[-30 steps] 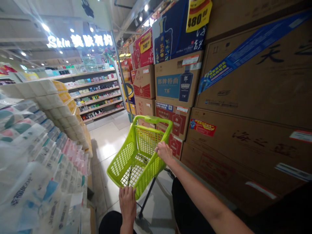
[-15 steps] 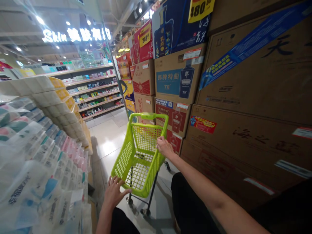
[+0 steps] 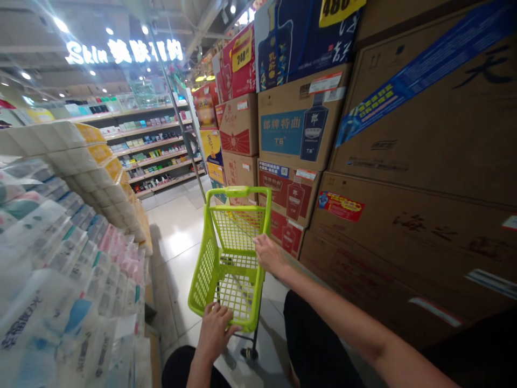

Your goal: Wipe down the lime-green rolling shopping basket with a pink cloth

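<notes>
A small lime-green shopping cart [image 3: 205, 280] stands in the aisle before me, its plastic lattice basket holding nothing I can see. My left hand [image 3: 217, 326] is closed over the basket's near rim, fingers inside and thumb outside. At the right side of the basket, my right hand [image 3: 270, 255] is wrapped around the rim, its arm stretched forward. The cart's handle [image 3: 238, 192] rises at the far end, untouched by either hand. A thin pole [image 3: 177, 113] slants up from the cart's far left corner. Part of the wheels is hidden under the basket.
Stacked cartons [image 3: 299, 129] form a wall close on the right. Plastic-wrapped tissue packs [image 3: 81, 280] are piled along the left, with white and yellow packs [image 3: 81, 156] beyond. Pale tiled floor [image 3: 173, 221] runs forward to shelves of small goods [image 3: 157, 153].
My left hand has shifted right along the near rim and now closes over it. The cart has turned slightly, its handle end swinging left. My right hand keeps its hold, a little further left.
</notes>
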